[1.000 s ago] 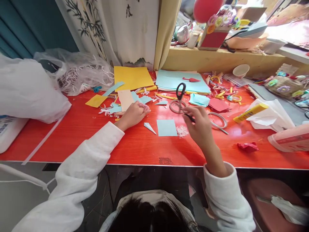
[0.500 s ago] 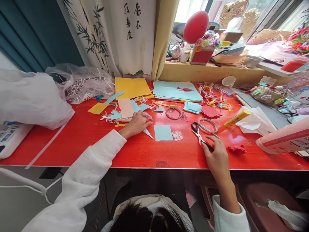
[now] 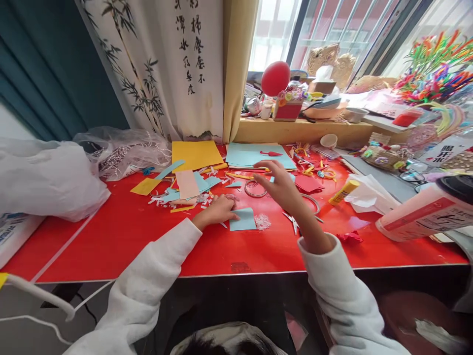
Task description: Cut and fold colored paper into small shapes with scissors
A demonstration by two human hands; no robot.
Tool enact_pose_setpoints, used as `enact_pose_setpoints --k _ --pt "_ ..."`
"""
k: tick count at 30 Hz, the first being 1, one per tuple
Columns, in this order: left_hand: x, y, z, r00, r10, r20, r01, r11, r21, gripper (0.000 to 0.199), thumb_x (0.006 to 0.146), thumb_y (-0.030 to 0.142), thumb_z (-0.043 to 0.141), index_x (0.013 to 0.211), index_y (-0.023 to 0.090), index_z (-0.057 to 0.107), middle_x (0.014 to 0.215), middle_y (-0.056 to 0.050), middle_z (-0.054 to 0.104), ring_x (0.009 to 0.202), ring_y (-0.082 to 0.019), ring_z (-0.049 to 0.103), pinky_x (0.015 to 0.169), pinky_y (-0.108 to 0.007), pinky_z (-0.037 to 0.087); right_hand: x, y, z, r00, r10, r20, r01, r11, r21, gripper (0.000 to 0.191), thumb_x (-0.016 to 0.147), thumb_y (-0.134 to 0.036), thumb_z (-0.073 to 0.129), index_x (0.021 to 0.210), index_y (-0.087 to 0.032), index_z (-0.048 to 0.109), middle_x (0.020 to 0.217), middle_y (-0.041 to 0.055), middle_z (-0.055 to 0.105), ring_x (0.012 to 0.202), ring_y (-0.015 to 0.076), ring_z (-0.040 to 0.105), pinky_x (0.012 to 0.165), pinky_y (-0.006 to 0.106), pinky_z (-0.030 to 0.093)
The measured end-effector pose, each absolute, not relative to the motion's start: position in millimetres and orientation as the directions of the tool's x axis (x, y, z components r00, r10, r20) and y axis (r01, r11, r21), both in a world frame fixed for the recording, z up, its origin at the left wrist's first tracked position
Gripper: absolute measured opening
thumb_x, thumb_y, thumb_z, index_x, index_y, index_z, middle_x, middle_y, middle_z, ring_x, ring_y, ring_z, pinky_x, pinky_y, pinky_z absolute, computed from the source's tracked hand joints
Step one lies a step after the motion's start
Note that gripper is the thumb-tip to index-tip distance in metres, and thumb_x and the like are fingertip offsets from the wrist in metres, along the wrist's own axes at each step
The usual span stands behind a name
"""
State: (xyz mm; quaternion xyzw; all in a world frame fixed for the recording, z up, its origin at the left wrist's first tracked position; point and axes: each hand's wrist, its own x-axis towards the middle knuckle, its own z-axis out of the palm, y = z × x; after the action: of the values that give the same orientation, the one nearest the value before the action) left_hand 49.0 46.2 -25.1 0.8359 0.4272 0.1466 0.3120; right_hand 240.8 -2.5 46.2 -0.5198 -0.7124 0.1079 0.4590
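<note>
My left hand (image 3: 217, 212) is closed at the left edge of a small light-blue paper square (image 3: 243, 220), its thumb on the paper. A pinkish, see-through bit shows by its fingers; I cannot make out what it is. The square's upper edge looks slightly curved. My right hand (image 3: 279, 185) hovers over the middle of the table, fingers apart and holding nothing. Beneath it lie a wire ring (image 3: 254, 189) and a partly hidden light-blue paper stack. Scissors (image 3: 291, 223) rest beside my right wrist, handles covered by the arm. White shreds (image 3: 262, 222) lie right of the square.
Paper scraps (image 3: 162, 201) and yellow sheets (image 3: 197, 154) lie at the left. Further back is a stack of blue sheets (image 3: 240, 157). On the right are a glue stick (image 3: 343, 193), crumpled red paper (image 3: 350, 237) and a large pink bottle (image 3: 421, 212). A plastic bag (image 3: 48, 177) sits far left.
My right hand has left the scissors and moved up and left over the table, fingers spread. My left hand has shifted right onto the blue square. The view has tilted up.
</note>
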Motion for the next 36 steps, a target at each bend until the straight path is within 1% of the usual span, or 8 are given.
enact_pose_setpoints --k 5,8,14,17,20,24,30,36 --pt "31.7 62.3 -10.0 0.454 0.885 0.106 0.437 -0.325 0.839 0.036 0.073 0.04 0.061 0.1 0.018 0.052 0.099 -0.007 0.06 0.093 -0.02 0.059 0.081 -0.034 0.048 220.6 44.6 13.1 0.143 0.961 0.237 0.139 0.217 -0.966 0.042 0.084 -0.054 0.053 0.1 -0.016 0.062 0.106 0.0098 0.066 0.098 0.018 0.062 0.083 0.031 0.05" --pt "27.5 62.0 -2.2 0.288 0.946 0.151 0.189 -0.211 0.959 0.052 0.072 0.045 0.065 0.112 0.016 0.048 0.104 -0.009 0.062 0.092 -0.019 0.061 0.084 -0.033 0.05 213.1 42.8 -4.6 -0.085 0.996 0.025 -0.044 0.021 -0.999 0.045 0.079 -0.057 0.059 0.096 -0.016 0.065 0.095 0.008 0.068 0.082 0.0155 0.066 0.077 0.029 0.052" --pt "30.8 49.8 -2.0 0.094 0.992 0.085 0.116 -0.096 0.989 0.042 0.065 0.045 0.074 0.091 0.017 0.059 0.093 -0.005 0.065 0.086 -0.02 0.061 0.078 -0.031 0.049 201.7 30.2 -9.0 -0.156 0.987 0.045 0.003 0.046 -0.999 0.03 0.071 -0.042 0.066 0.062 -0.016 0.055 0.056 0.001 0.06 0.054 0.0123 0.058 0.059 0.027 0.05" --pt "29.8 48.1 -4.8 0.109 0.991 0.081 0.036 -0.085 0.996 0.043 0.072 0.052 0.067 0.099 0.019 0.063 0.092 -0.004 0.067 0.085 -0.021 0.063 0.076 -0.032 0.05 198.1 27.8 -6.0 -0.1 0.987 0.125 0.038 0.129 -0.991 0.026 0.074 -0.04 0.063 0.065 -0.018 0.055 0.059 -0.0015 0.055 0.056 0.0116 0.054 0.058 0.026 0.046" --pt "31.2 42.1 -4.1 -0.048 0.977 0.208 0.173 -0.197 0.965 0.041 0.076 0.05 0.065 0.102 0.019 0.068 0.099 -0.004 0.069 0.098 -0.022 0.061 0.087 -0.03 0.047 196.6 23.9 -3.9 -0.09 0.977 0.191 0.049 0.196 -0.979 0.027 0.078 -0.044 0.06 0.071 -0.018 0.057 0.065 -0.0017 0.051 0.059 0.0113 0.047 0.055 0.025 0.039" --pt "36.5 29.8 0.6 0.072 0.968 0.24 0.131 -0.248 0.96 0.047 0.083 0.056 0.055 0.114 0.023 0.068 0.091 -0.003 0.068 0.098 -0.021 0.06 0.086 -0.029 0.046 197.1 20.7 -6.1 -0.065 0.972 0.228 0.066 0.232 -0.97 0.031 0.082 -0.047 0.056 0.07 -0.018 0.052 0.062 -0.0028 0.04 0.057 0.0103 0.034 0.051 0.025 0.026" --pt "33.5 30.8 0.0 0.228 0.964 0.138 -0.19 -0.095 0.977 0.049 0.08 0.054 0.062 0.113 0.02 0.07 0.107 -0.007 0.071 0.108 -0.025 0.061 0.087 -0.034 0.05 198.3 22.4 -10.0 -0.026 0.972 0.233 0.033 0.234 -0.972 0.033 0.08 -0.052 0.057 0.076 -0.02 0.052 0.069 -0.0017 0.048 0.059 0.0111 0.037 0.052 0.025 0.029" --pt "32.0 37.0 -0.2 0.212 0.965 0.156 -0.138 -0.129 0.982 0.048 0.072 0.042 0.074 0.116 0.025 0.066 0.129 -0.006 0.063 0.122 -0.025 0.055 0.096 -0.033 0.048 195.7 17.1 1.8 -0.067 0.977 0.202 -0.02 0.201 -0.979 0.032 0.077 -0.052 0.06 0.077 -0.019 0.056 0.066 -0.0019 0.047 0.057 0.0114 0.038 0.051 0.025 0.029"
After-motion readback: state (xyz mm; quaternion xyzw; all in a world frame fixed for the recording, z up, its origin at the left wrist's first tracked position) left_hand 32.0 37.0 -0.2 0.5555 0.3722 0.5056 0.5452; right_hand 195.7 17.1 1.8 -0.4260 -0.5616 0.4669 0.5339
